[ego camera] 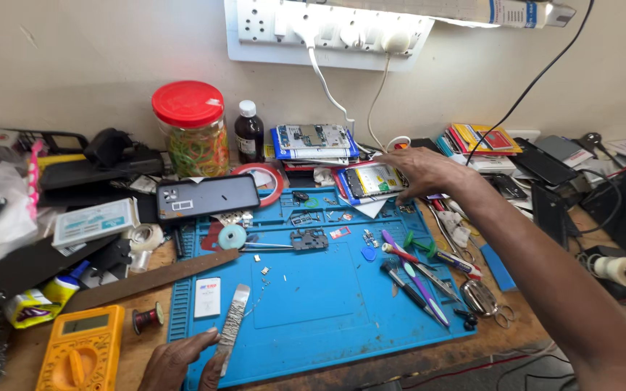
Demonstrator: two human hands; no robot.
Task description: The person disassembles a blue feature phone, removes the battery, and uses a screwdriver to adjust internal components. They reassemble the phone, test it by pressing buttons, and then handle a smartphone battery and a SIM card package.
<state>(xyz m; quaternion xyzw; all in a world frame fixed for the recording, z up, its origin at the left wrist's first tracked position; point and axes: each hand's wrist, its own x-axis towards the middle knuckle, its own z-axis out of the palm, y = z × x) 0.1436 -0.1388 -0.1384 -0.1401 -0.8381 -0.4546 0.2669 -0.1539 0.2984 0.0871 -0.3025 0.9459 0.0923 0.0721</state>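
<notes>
The left hand [175,362] is resting at the near edge of the blue mat [313,304], fingers pinching the lower end of a flat metal strip [232,318] that is lying on the mat beside a small white card [207,297]. The right hand [429,174] is reaching across to the far side, fingers spread loosely and hovering over an opened phone [374,181] among stacked boards; whether they are touching it I cannot tell. Screwdrivers [418,282] are lying on the mat under the forearm. A dark phone [208,197] is sitting at the mat's far left corner.
</notes>
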